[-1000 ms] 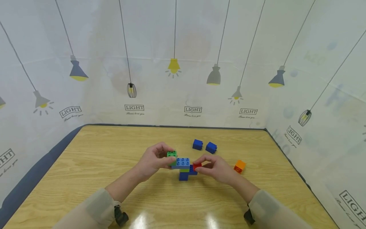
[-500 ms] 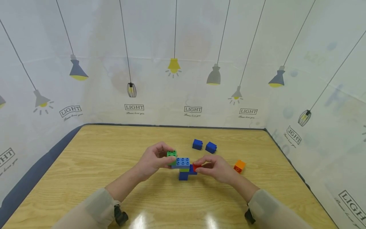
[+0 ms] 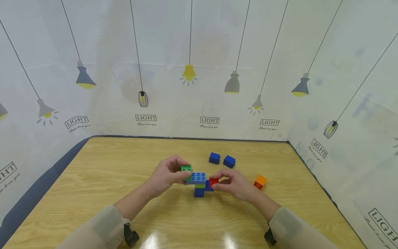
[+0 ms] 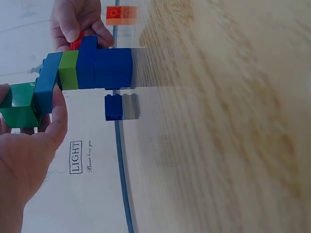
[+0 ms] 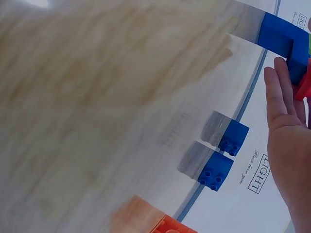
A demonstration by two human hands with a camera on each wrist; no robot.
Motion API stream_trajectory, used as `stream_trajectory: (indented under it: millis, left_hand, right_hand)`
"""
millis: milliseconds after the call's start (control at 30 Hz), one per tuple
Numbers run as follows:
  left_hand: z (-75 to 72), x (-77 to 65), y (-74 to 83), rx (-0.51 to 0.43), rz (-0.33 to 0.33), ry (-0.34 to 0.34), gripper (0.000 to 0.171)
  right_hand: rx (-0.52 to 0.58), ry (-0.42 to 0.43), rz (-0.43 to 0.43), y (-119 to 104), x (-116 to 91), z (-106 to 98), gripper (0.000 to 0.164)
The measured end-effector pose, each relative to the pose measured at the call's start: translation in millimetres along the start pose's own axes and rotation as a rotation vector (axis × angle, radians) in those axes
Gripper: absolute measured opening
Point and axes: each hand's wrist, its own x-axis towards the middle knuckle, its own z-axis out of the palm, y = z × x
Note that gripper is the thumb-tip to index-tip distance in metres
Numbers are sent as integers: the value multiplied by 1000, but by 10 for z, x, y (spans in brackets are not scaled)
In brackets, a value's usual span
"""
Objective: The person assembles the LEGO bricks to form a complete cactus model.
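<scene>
A stack of toy building bricks stands on the wooden table between the hands. Its dark blue base (image 3: pixel 199 192) and a dark blue brick (image 4: pixel 87 68) jutting right carry a lime green brick (image 4: pixel 68 70). Above that, a light blue brick (image 3: pixel 198 177) overhangs to the left, with a green brick (image 3: pixel 186 168) on its left end. The left hand (image 3: pixel 168 174) grips the green brick, a finger under the light blue one in the left wrist view. Thumb and fingers of the right hand (image 3: pixel 235 185) pinch a red brick (image 3: pixel 213 182) on the jutting dark blue brick.
Behind the stack lie two loose blue bricks, a left one (image 3: pixel 214 158) and a right one (image 3: pixel 229 161). An orange brick (image 3: pixel 259 182) is to the right, beyond the right hand. Lamp-printed sheeting (image 3: pixel 168 100) surrounds the table's (image 3: pixel 124 155) back and sides.
</scene>
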Motion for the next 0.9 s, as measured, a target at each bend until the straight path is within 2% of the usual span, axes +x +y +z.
stream_trajectory:
  millis: [567,900]
  left_hand:
    - [-5,1,17,15,-4,4,29]
    - [-4,2,7,2,6,-10,29]
  right_hand:
    - [23,32,40,-51,-6,31,28]
    - [-45,-1,27,-46,23,6,28]
